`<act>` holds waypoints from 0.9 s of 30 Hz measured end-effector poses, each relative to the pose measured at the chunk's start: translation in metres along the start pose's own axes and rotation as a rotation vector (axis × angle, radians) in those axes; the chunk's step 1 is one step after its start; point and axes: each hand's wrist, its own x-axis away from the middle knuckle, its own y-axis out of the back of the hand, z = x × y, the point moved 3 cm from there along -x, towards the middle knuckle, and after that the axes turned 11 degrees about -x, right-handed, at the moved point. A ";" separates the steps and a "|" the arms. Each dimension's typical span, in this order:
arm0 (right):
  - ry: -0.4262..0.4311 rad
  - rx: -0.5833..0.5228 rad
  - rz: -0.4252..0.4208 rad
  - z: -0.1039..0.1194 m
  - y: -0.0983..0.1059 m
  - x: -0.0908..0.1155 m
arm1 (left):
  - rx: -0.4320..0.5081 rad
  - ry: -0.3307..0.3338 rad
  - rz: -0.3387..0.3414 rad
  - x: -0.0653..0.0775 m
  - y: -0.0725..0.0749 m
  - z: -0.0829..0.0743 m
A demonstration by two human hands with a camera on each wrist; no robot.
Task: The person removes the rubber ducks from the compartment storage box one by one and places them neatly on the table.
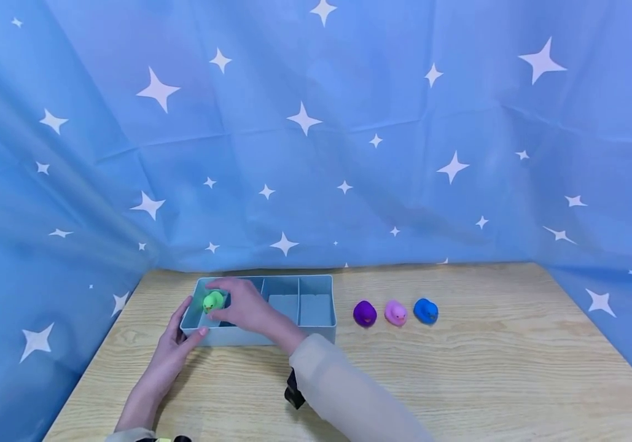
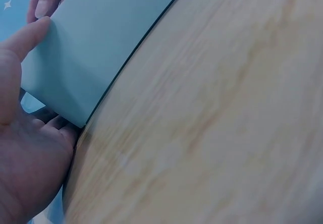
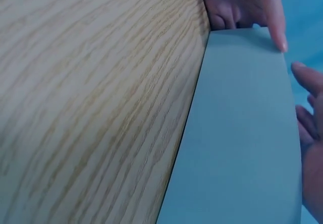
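Nearest, the left hand (image 1: 174,345) grasps the near left corner of the pale blue divided box (image 1: 316,333), its thumb pressed to the top of the front wall and its other fingers along the end wall. The right hand (image 1: 246,306) reaches across the box from the near side, its thumb and forefinger curled round the green duck (image 1: 213,301). The duck sits within the end compartment beside the left hand, between the box's walls; whether it touches the floor there cannot be told. Next to it, the compartment under the right palm is mostly hidden. To the right of that hand, two more compartments show their floors, parted by a thin upright divider.

On the near side of the box, wooden tabletop (image 1: 487,380) stretches along the front wall, crossed by the right forearm in its light sleeve (image 1: 349,393). Out to the right of both hands, just past the box's right end, three ducks stand apart in a row: purple (image 1: 365,314), then pink (image 1: 395,312), then blue (image 1: 425,311). More wood runs on beyond the blue one toward the table's right edge. Behind the box, its rear wall lies close to the table's far edge, where a starry blue curtain (image 1: 304,184) hangs.
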 end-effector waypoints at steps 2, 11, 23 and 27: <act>0.000 0.025 0.007 0.001 -0.002 -0.002 | -0.012 0.002 -0.002 0.000 0.001 0.000; -0.022 0.133 0.035 0.002 -0.008 -0.011 | 0.016 -0.009 0.003 0.001 0.001 0.000; 0.019 0.278 0.100 0.001 -0.010 -0.015 | 0.023 -0.006 0.002 -0.001 -0.001 -0.001; 0.023 0.309 0.100 -0.001 -0.011 -0.015 | 0.020 0.004 0.010 0.000 -0.002 -0.001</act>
